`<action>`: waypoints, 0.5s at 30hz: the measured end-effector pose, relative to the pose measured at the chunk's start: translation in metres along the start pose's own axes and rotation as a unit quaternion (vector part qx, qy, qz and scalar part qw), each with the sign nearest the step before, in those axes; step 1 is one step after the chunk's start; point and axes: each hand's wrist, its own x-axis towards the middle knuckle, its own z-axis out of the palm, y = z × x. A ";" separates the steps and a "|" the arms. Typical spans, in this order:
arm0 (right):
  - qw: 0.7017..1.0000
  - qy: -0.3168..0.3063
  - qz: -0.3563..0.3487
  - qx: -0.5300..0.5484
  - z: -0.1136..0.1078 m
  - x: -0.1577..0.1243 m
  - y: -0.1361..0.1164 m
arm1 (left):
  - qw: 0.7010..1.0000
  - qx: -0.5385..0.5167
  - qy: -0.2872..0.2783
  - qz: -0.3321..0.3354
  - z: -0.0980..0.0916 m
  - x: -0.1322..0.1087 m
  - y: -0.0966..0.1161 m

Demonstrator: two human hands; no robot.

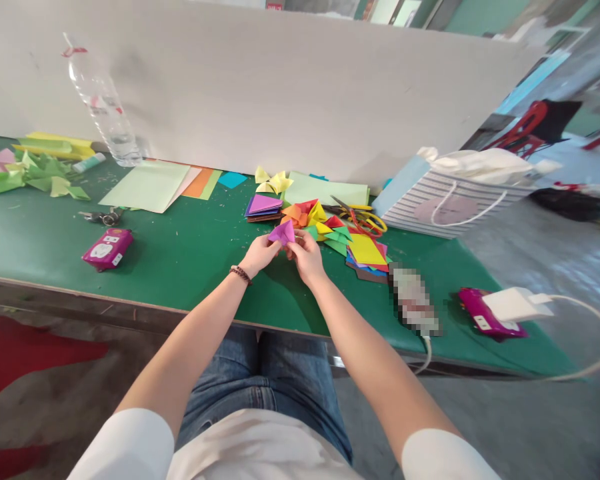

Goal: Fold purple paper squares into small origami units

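Head view: left hand [261, 254] & right hand [305, 253] meet just above the green worktop [190, 253], fingers of both pinched shut on a folded purple paper [283, 233] held between them. Just behind it lie folded colour pieces [313, 217], a stack of paper squares [264, 207], scissors [360, 217]; pink packet [107, 249] well to the left

A white top [260, 450] with short sleeves [130, 443] is worn, the sleeves being ended above the elbows. The legs are covered by blue denim jeans [265, 380], faded in patches. A bracelet [241, 274] of dark reddish-brown beads is worn at the wrist of the left hand [260, 253].
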 end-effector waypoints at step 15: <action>1.000 0.000 -0.014 -0.012 0.004 0.002 0.002 | 0.996 0.061 -0.018 0.063 0.003 -0.003 0.004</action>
